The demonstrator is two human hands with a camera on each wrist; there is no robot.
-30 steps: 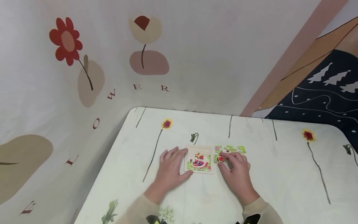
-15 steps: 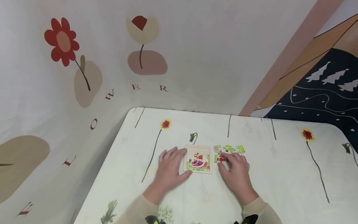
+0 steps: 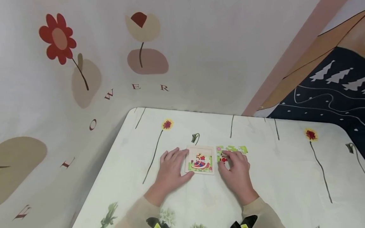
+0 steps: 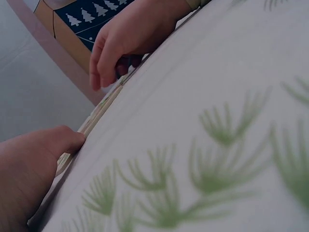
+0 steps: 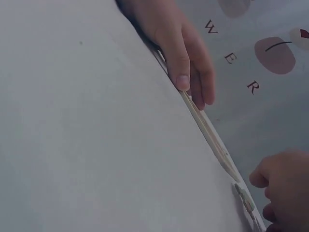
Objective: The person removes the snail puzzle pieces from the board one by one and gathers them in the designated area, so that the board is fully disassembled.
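Observation:
In the head view a square wooden puzzle tray [image 3: 200, 149] lies on the table, its lower part filled with colourful pieces. My left hand [image 3: 171, 171] holds the tray from its left side, thumb at the near edge, fingers at the upper left corner. Right of the tray lie loose puzzle pieces [image 3: 243, 149] with green and pink printing, partly hidden beneath my right hand [image 3: 236, 171]. That hand's thumb and index finger pinch at a red-printed puzzle piece [image 3: 223, 159]. From the left wrist, the right hand [image 4: 128, 41] appears bent over the tray's far end.
A white cloth with printed flowers covers the table [image 3: 285, 177]. Behind it rises a wall hanging [image 3: 199, 63] with flower shapes and letters, and a dark section with white trees [image 3: 328, 85] at the right.
My right thumb and index finger have shifted slightly left and wider around the red piece. The left hand stays at the tray. The head view has drifted a little.

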